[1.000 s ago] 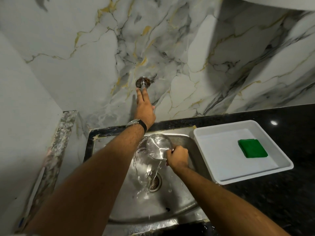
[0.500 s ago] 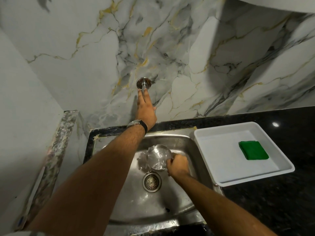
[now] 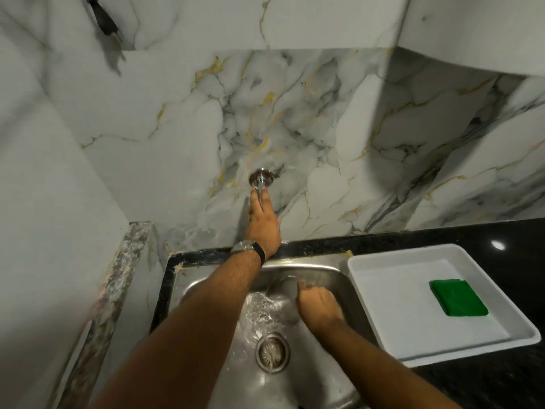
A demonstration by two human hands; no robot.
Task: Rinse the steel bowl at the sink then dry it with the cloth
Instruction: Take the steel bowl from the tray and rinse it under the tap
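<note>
The steel bowl (image 3: 281, 287) is blurred and tilted over the steel sink (image 3: 206, 286). My right hand (image 3: 318, 308) grips its right edge. Water (image 3: 261, 314) spills from the bowl down toward the drain (image 3: 272, 351). My left hand (image 3: 263, 224), with a watch on its wrist, reaches up over the wall-mounted tap (image 3: 261, 180), fingers extended along it. I cannot tell whether this hand grips the tap. A folded green cloth (image 3: 458, 296) lies in the white tray (image 3: 368, 287) to the right of the sink.
Black granite countertop (image 3: 486, 382) surrounds the sink and carries the tray. A marble-patterned wall (image 3: 324, 143) rises behind. A speckled stone ledge (image 3: 118, 278) runs along the left, beside a plain wall.
The bowl has tipped further and moved back in the sink, and water pours out of it again. The camera has tilted up a little. My left hand stays at the tap.
</note>
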